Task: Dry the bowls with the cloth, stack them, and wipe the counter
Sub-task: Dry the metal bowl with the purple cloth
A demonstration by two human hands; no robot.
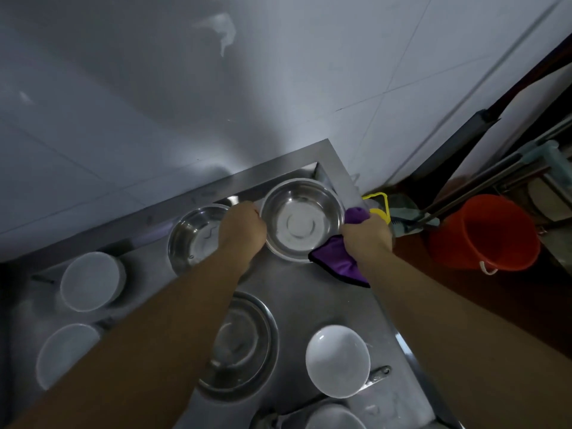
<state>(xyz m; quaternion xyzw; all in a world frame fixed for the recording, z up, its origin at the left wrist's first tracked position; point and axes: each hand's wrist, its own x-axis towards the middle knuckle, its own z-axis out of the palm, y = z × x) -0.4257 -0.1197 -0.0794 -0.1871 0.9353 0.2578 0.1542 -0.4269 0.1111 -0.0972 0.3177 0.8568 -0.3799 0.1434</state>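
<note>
A steel bowl (301,219) stands at the far right corner of the steel counter (309,292). My left hand (243,229) grips its left rim. At the bowl's right side my right hand (366,235) holds a purple cloth (339,258) bunched against the rim, one end hanging down to the counter. A second steel bowl (193,238) sits just to the left, partly behind my left wrist. A larger steel bowl (244,345) lies nearer, half hidden by my left forearm. White bowls sit at the left (89,281), lower left (66,354) and near right (337,360).
Another white bowl (334,418) shows at the bottom edge. A grey wall backs the counter. Beyond the counter's right edge stand an orange bucket (484,233), a yellow-handled thing (379,204) and several metal poles (483,184) on the floor.
</note>
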